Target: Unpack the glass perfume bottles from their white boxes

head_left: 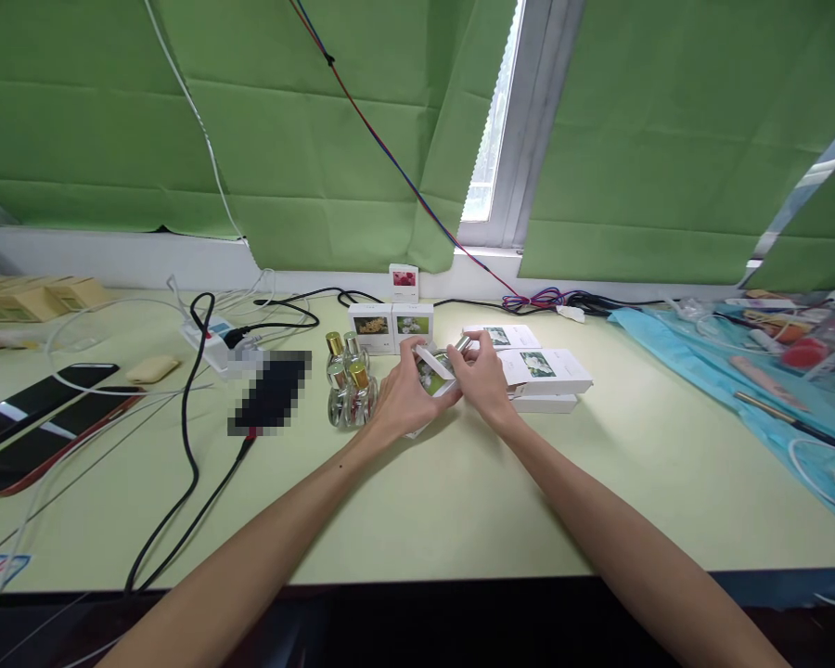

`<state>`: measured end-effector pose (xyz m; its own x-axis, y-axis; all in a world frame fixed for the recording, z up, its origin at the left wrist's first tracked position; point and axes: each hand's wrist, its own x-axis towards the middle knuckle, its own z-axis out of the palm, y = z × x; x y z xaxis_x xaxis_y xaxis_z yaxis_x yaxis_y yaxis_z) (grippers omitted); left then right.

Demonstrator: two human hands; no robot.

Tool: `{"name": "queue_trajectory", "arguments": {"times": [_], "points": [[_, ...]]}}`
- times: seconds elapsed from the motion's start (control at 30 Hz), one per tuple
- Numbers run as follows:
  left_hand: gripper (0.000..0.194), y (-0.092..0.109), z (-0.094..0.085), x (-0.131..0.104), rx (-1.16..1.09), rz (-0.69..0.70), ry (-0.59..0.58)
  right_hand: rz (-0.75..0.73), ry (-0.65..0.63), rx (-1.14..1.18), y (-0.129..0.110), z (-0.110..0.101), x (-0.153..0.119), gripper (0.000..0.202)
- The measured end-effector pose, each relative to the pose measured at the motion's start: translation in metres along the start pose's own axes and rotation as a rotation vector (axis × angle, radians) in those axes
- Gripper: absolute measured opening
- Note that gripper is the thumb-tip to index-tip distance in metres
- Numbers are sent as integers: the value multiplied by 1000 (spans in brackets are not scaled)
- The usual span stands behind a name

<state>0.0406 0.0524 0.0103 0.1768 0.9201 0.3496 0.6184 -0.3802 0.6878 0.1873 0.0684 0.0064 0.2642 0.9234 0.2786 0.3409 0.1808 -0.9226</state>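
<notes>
My left hand (407, 394) is closed round a small white box (433, 373) with a flower picture, its flap raised. A glass bottle with a shiny cap (463, 344) is pinched in my right hand (480, 373), close against the box's open end. Several glass bottles with gold and silver caps (352, 394) stand just left of my left hand. Behind them two white picture boxes (391, 327) stand upright side by side. More white boxes (546, 371) lie stacked to the right of my right hand.
Phones (48, 436), a power strip (215, 343) and loose cables cover the left side. A small red-picture box (404, 281) stands at the back. On the right, a blue sheet (720, 362) holds assorted items. Green curtains hang behind the table (459, 520).
</notes>
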Motion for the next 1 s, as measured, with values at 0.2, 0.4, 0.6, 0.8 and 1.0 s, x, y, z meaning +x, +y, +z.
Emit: {"name": "queue_trajectory", "arguments": {"times": [0.2,0.4,0.6,0.8,1.0], "points": [[83,-1,-1,1,22,-3,-14,-6,13,-4,0,1,0,37],[81,0,-1,1,38,-17,-27,-23,18,-18,-3,-1,-2,33],[82,0,-1,1,49,-5,-24,-36,18,-7,-3,-1,-1,31],[82,0,-2,0,25,0,-32,-46,20,1,-3,-2,-1,29],[83,0,-1,0,27,-1,-29,-54,28,9,0,-1,0,27]]}}
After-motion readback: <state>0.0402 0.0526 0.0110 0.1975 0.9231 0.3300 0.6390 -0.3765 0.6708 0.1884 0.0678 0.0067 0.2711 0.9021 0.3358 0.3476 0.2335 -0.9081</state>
